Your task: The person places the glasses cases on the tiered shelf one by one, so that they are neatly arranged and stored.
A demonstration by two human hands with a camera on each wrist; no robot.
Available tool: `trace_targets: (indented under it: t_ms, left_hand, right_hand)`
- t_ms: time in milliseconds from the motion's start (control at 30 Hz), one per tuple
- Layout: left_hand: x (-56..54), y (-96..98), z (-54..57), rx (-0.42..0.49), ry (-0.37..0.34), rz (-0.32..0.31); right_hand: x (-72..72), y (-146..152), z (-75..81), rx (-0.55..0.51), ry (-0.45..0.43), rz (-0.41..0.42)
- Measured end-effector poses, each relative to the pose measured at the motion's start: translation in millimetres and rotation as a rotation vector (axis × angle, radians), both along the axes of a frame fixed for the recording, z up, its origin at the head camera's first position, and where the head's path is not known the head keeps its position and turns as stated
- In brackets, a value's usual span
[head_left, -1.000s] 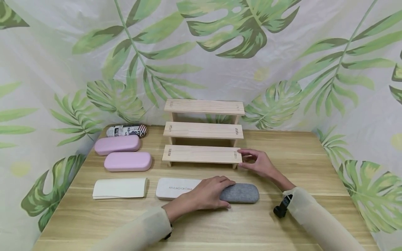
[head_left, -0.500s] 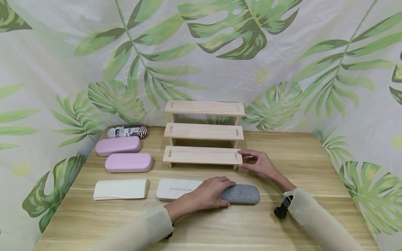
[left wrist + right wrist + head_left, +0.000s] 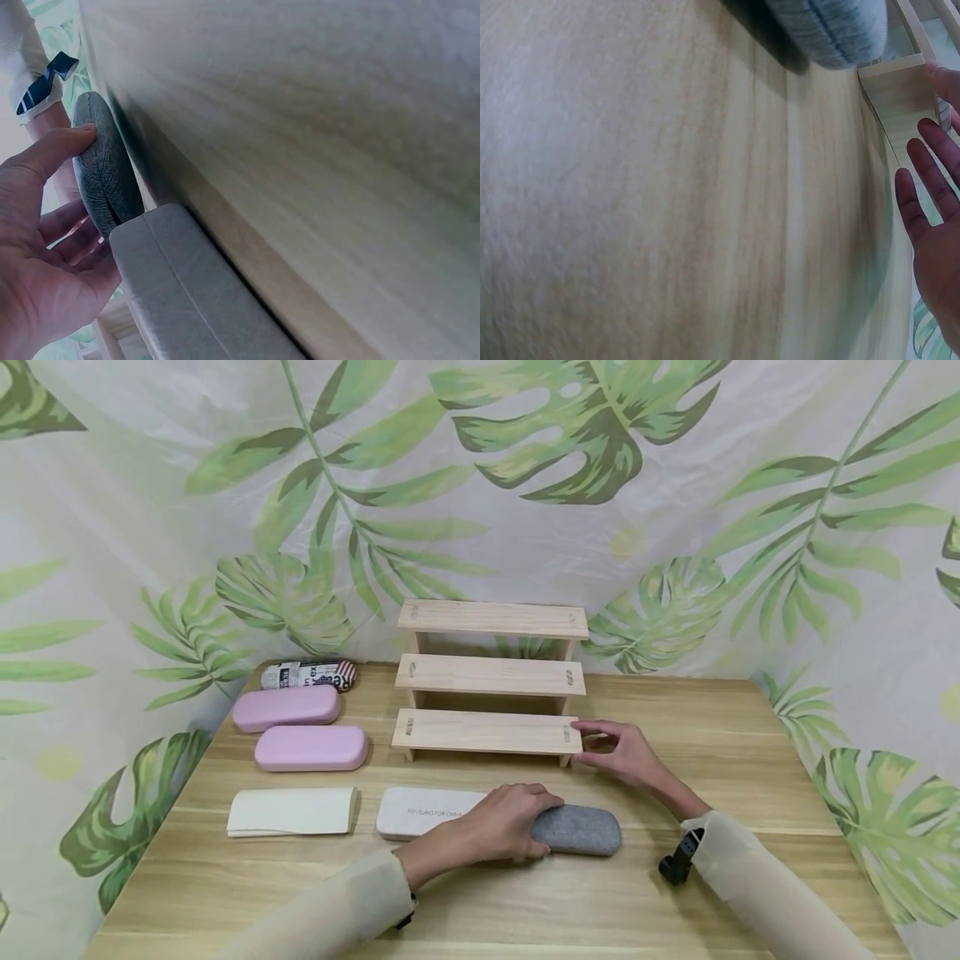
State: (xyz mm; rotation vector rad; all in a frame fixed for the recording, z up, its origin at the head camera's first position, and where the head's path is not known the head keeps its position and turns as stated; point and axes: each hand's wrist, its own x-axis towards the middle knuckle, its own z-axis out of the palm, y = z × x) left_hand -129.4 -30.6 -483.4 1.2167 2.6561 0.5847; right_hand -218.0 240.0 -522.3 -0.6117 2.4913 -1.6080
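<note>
Holds the gray case (image 3: 581,829) in a narrow grip of the left hand (image 3: 510,822), beside the white case (image 3: 420,811), pinches the end of the wooden stand (image 3: 480,729) with the right hand (image 3: 628,757), seems at pick-up, and likely needs a level lift next.

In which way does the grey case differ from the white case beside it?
The grey case is mottled and darker; the white case is pale. The white case bears printed letters; the grey case shows none. The left hand grips the grey case, not the white case. Both have rounded corners.
</note>
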Motion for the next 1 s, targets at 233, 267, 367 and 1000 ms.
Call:
trace_targets:
  t_ms: [233, 267, 367, 1000]
  left_hand:
    - [-0.4, -4.8, 7.0, 0.031, -0.002, -0.005]
    - [-0.5, -6.1, 8.2, 0.036, -0.005, -0.004]
    - [-1.0, -11.2, 12.1, 0.044, -0.003, 0.002]
    - [-19.6, -44.8, 51.1, 0.118, 0.033, 0.007]
  right_hand:
    - [-0.6, 2, -0.8, 0.016, 0.02, 0.011]
    - [-0.7, 2, -1.1, 0.016, 0.021, 0.011]
    - [-0.7, 2, -1.4, 0.013, 0.017, 0.01]
    - [-1.9, 3, -0.6, 0.032, -0.001, -0.014]
